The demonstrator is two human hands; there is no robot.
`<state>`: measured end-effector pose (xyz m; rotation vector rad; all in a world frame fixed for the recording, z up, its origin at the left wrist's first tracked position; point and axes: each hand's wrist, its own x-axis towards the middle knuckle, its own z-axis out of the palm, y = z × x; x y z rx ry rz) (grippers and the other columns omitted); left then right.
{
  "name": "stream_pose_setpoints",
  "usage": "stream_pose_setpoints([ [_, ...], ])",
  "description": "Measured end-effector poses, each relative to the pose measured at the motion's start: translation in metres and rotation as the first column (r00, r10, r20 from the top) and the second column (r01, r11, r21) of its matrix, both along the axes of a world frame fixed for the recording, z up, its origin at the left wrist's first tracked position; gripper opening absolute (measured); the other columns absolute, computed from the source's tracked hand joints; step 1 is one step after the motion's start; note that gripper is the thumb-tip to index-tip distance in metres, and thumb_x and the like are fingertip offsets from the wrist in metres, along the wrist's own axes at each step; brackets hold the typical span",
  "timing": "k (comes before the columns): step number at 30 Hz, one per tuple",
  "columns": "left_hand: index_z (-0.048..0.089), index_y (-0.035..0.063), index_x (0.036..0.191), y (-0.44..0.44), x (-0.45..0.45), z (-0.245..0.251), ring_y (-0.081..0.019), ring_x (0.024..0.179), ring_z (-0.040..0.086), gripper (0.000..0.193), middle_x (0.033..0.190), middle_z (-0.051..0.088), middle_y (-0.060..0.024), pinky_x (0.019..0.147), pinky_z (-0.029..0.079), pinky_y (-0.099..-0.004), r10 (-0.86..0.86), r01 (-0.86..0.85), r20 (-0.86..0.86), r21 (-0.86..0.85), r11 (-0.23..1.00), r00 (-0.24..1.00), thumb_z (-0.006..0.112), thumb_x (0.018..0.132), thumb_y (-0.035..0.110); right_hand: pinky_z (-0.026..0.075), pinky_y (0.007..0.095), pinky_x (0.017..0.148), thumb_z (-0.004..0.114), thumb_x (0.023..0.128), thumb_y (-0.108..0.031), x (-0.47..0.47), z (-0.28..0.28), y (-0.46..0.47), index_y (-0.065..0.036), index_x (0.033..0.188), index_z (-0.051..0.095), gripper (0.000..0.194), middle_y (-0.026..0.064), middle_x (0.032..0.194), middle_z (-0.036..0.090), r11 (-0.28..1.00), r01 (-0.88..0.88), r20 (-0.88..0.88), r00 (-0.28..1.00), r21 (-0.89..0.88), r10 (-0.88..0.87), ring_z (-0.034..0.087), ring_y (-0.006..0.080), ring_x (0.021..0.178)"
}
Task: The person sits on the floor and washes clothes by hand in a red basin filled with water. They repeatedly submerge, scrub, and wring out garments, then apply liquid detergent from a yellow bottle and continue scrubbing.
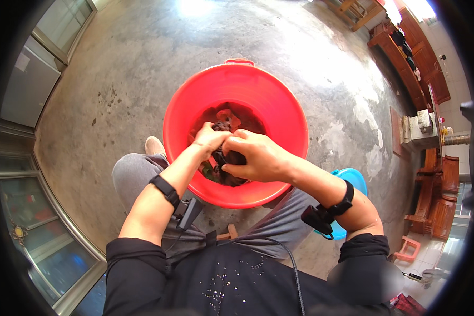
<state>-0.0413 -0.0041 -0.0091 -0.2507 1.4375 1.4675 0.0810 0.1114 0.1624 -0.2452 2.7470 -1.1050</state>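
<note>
In front of me stands a deep red plastic tub [237,81] with wet laundry at its bottom. My left hand [210,139] grips a bunched dark cloth [221,156], part of which sticks out above the fingers. Against it, my right hand [258,154] curls its fingers and thumb around the same dark cloth. The two hands meet over the middle of the tub. Beyond them lies a red cloth [228,117], partly under the dark one. Something green [208,170] shows near the tub's lower left. My hands hide much of the tub's contents.
A blue plastic basin [353,177] sits right of my knee, partly behind my right forearm. Bare concrete floor [134,71] surrounds the tub. Glass-paned doors [51,241] line the left. Wooden furniture [403,71] and a small pink stool [407,249] stand at the right.
</note>
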Motion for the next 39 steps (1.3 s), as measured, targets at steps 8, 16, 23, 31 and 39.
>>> stream_pose_setpoints([
  [8,0.069,0.0162,0.096,-0.021,-0.003,0.056,-0.0207,0.086,0.071,0.026,0.091,0.074,-0.0025,0.078,0.054,-0.0378,0.303,-0.403,0.306,0.353,0.845,0.903,0.058,0.086,0.038,0.053,0.0386,0.076,0.075,0.074,-0.010,0.034,-0.003,0.032,-0.010,0.081,0.062,0.015,0.0069,0.097,0.062,0.976,0.096,-0.704,0.706,0.194,0.071,0.065,0.0278,0.091],
  [16,0.069,0.0143,0.100,0.002,0.034,0.083,-0.0221,0.087,0.070,0.034,0.095,0.074,-0.0022,0.080,0.053,-0.0416,0.256,-0.516,0.540,0.410,0.752,0.802,0.048,0.089,0.038,0.056,0.0363,0.080,0.064,0.089,0.002,0.020,-0.011,0.061,-0.002,0.093,0.060,0.007,0.0128,0.093,0.068,0.360,0.426,-0.164,0.429,-0.830,-0.888,0.068,0.0221,0.088],
  [23,0.068,0.0070,0.102,0.006,0.013,0.094,-0.0287,0.093,0.070,0.034,0.102,0.073,-0.0113,0.090,0.054,-0.0448,0.195,-0.419,0.393,0.639,0.645,0.899,0.049,0.091,0.034,0.058,0.0525,0.080,0.062,0.089,-0.010,0.009,-0.060,0.077,-0.006,0.100,0.055,0.013,0.0116,0.084,0.064,-0.325,0.229,0.397,0.508,-0.918,-0.764,0.067,0.0278,0.083],
  [31,0.060,0.0041,0.114,0.014,0.027,0.163,-0.0118,0.080,0.064,0.033,0.095,0.067,-0.0049,0.074,0.054,-0.0276,0.326,0.053,-0.503,0.601,0.798,0.800,0.068,0.082,-0.001,0.056,0.0397,0.079,0.061,0.089,-0.024,0.013,-0.109,0.055,-0.009,0.089,0.062,0.015,0.0098,0.082,0.067,-0.572,0.504,0.744,0.582,-0.647,-0.329,0.066,0.0269,0.078],
  [39,0.067,0.0111,0.100,0.000,0.070,0.187,-0.0313,0.075,0.064,0.043,0.093,0.062,-0.0108,0.070,0.054,-0.0392,0.314,0.439,-0.949,0.279,0.854,-0.009,0.078,0.059,0.003,0.055,0.0335,0.068,0.066,0.082,-0.018,-0.024,-0.072,0.058,-0.006,0.087,0.068,0.014,0.0065,0.075,0.067,-0.101,0.731,0.729,0.638,-0.674,-0.245,0.065,0.0190,0.067],
])
